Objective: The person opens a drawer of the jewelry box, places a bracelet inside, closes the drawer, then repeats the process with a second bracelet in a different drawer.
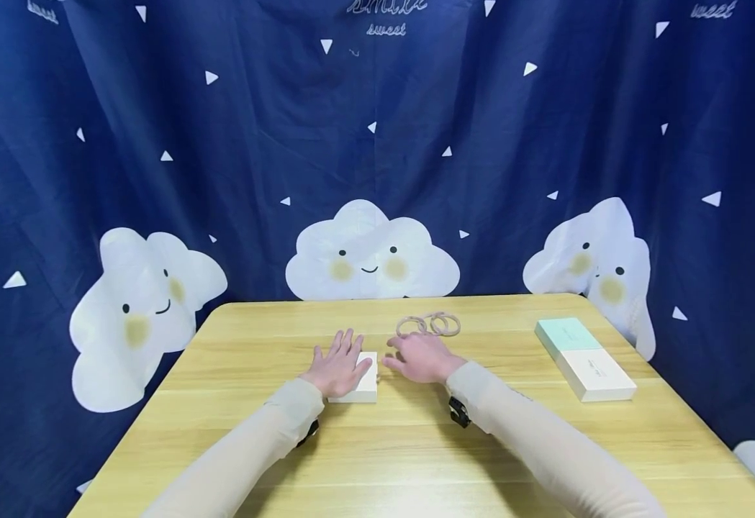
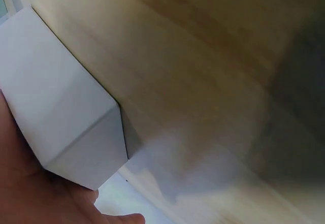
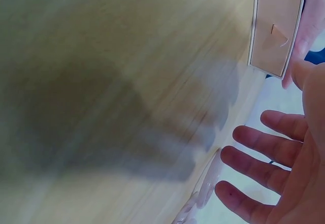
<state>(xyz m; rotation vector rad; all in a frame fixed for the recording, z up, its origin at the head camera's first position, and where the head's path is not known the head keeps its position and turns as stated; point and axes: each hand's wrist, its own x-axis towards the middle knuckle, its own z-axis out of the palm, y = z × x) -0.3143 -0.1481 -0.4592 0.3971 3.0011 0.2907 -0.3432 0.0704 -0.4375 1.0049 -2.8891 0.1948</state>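
Note:
A small white box (image 1: 368, 390) lies on the wooden table in front of me. My left hand (image 1: 337, 368) rests over its left part, fingers spread and pointing away, with the thumb across the top. In the left wrist view the hand (image 2: 30, 193) lies along one side of the box (image 2: 56, 82). Just right of the box, my right hand (image 1: 421, 358) holds nothing; the right wrist view shows its fingers (image 3: 259, 178) apart and loosely bent. That view also shows the box's pinkish end panel (image 3: 277, 26) with a small tab sticking out.
Several thin pinkish rings (image 1: 443, 324) lie beyond my right hand. A longer box, mint green and white (image 1: 586, 360), lies near the table's right edge. A dark blue curtain (image 1: 254, 144) with clouds hangs behind the table (image 1: 254, 432).

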